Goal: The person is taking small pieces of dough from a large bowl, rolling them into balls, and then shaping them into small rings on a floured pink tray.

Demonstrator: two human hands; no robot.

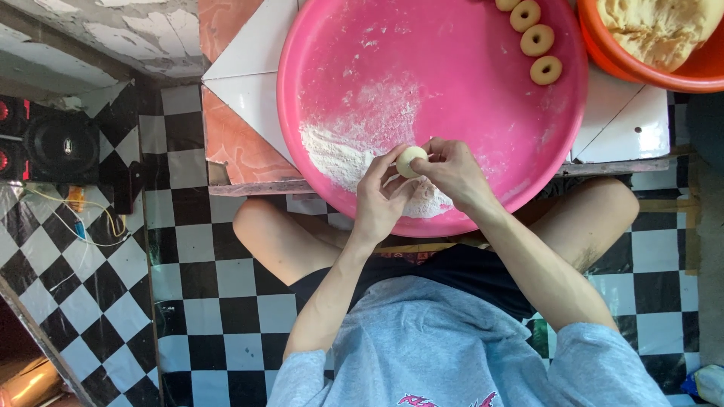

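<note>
at the centre of the head view, left hand (379, 197) and right hand (450, 172) pinch a small dough ball (411, 160) above the floured pink tray (483, 90); squeezing unevenly could tear it or misshape the ring.

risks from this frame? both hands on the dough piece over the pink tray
1. The dough ball is pinched between the left hand and right hand fingertips only; it could slip into the flour pile below.
2. The pink tray overhangs the low table's edge toward the lap; leaning on the near rim might tip it.
3. The finished dough rings sit close to the far rim, beside the orange bowl; a nudge could push them off.
</note>
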